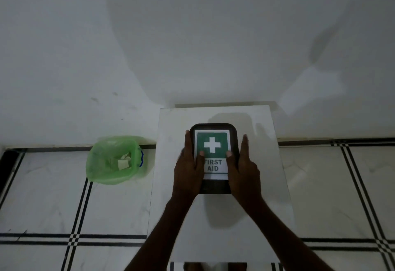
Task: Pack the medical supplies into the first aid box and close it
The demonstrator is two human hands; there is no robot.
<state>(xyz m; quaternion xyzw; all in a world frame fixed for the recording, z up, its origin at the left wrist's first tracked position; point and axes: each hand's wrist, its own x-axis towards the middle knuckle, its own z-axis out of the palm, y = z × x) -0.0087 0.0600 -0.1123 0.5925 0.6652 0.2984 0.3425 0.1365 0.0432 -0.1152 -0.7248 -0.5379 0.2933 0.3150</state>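
The first aid box (pixel 213 128) is dark, with a lid label showing a white cross on green and the words FIRST AID. It lies shut on a white table (pixel 220 217). My left hand (pixel 188 170) clasps its left side, thumb resting on the label. My right hand (pixel 243 170) clasps the right side in the same way. No loose medical supplies are in sight.
A small bin lined with a green plastic bag (pixel 115 159) stands on the floor left of the table, with scraps of paper inside. A white wall rises behind. The floor is white tile with black lines.
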